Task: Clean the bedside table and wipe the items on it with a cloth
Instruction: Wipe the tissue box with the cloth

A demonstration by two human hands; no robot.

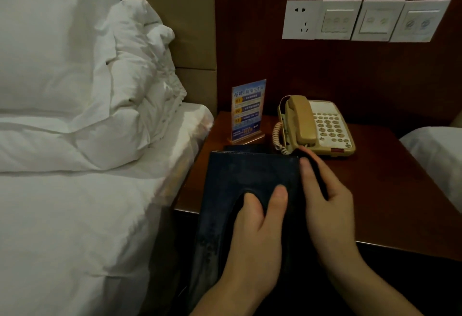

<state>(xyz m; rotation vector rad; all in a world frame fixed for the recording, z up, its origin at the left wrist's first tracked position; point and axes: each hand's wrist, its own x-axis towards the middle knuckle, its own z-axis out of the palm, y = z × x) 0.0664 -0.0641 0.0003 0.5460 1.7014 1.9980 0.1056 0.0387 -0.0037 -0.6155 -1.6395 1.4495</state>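
Note:
A dark blue tissue box (250, 173) with an oval slot in its top is tilted toward me over the front left part of the dark wooden bedside table (375, 190). My left hand (252, 235) grips it from below, thumb and a finger at the slot. My right hand (330, 210) clasps the box's right edge, with a dark strip under its fingers; I cannot tell whether that is a cloth or the box's side. A beige telephone (325, 125) and an upright blue sign card (247, 110) stand at the back of the table.
A white bed (75, 215) with piled pillows (125, 78) borders the table on the left. A second bed's corner (435, 155) lies at the right. White wall sockets and switches (362, 19) sit on the wooden panel above the phone.

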